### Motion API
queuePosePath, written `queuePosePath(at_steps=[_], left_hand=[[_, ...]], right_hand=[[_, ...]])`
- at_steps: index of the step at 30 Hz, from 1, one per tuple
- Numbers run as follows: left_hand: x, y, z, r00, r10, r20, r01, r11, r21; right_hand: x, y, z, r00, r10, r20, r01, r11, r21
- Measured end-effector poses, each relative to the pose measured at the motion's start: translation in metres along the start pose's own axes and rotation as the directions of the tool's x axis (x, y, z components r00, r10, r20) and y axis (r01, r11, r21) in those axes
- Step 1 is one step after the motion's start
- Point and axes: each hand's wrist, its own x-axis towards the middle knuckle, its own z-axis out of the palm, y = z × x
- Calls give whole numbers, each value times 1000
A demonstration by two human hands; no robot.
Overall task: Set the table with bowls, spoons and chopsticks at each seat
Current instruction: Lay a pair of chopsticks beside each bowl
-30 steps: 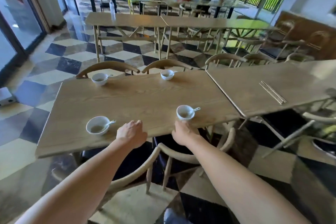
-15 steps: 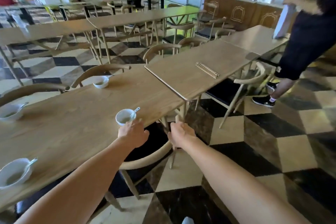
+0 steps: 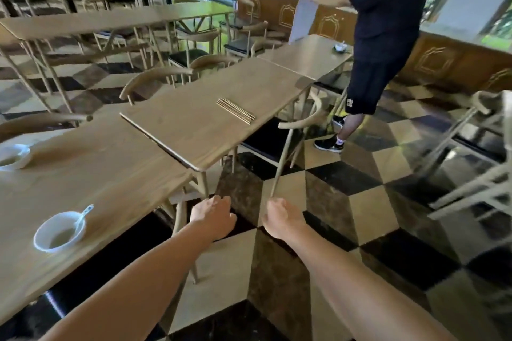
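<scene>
Both hands hung out in front over the floor, backs to the camera. The left hand (image 3: 213, 217) and the right hand (image 3: 282, 220) each had loosely curled fingers, and nothing showed in either. The bundle of chopsticks (image 3: 235, 114) lay well ahead of them on the middle table (image 3: 177, 135), close to its aisle-side edge. Its long axis ran diagonally, from far-left to near-right. The left hand was on the table's side, so it seemed the likelier to reach, though neither hand was clearly nearer. On the near table (image 3: 105, 174), left of the arms, stood a white bowl (image 3: 59, 231) with a white spoon (image 3: 84, 216) in it. A second bowl (image 3: 12, 156) was cut off at the frame's left edge. No chopsticks showed beside either bowl. A wooden chair (image 3: 299, 119) was tucked under the middle table. The room was a dining hall with a checkered floor (image 3: 346, 202) and rows of wooden tables. A person in dark clothes (image 3: 385, 22) stood by the far table (image 3: 304, 55).
</scene>
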Motion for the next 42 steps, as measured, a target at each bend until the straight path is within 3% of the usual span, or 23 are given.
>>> queuePosePath(at_steps=[9,17,21,23,33,42], left_hand=[[124,18,7,993,105,55,-106,994,29],[302,-4,-21,988,118,102,-119,993,8],[388,-26,-50,988,114,100,-112,993,-22],[422,-38,-60,990,82,117,-80,997,-15],[522,-92,-41,956,-46,289,48,999,-1],[634,-117,-37,881,-272,386,285,958,24]], right_hand=[[95,35,-15,994,88,63,-90,995,30],[264,40,-62,986,106,132,-108,994,5],[356,36,-98,993,109,47,-109,994,-9],[391,31,-109,992,119,33,-120,993,19],[516,15,-86,957,94,274,-101,995,9],[684,11,-66,962,-43,270,17,995,97]])
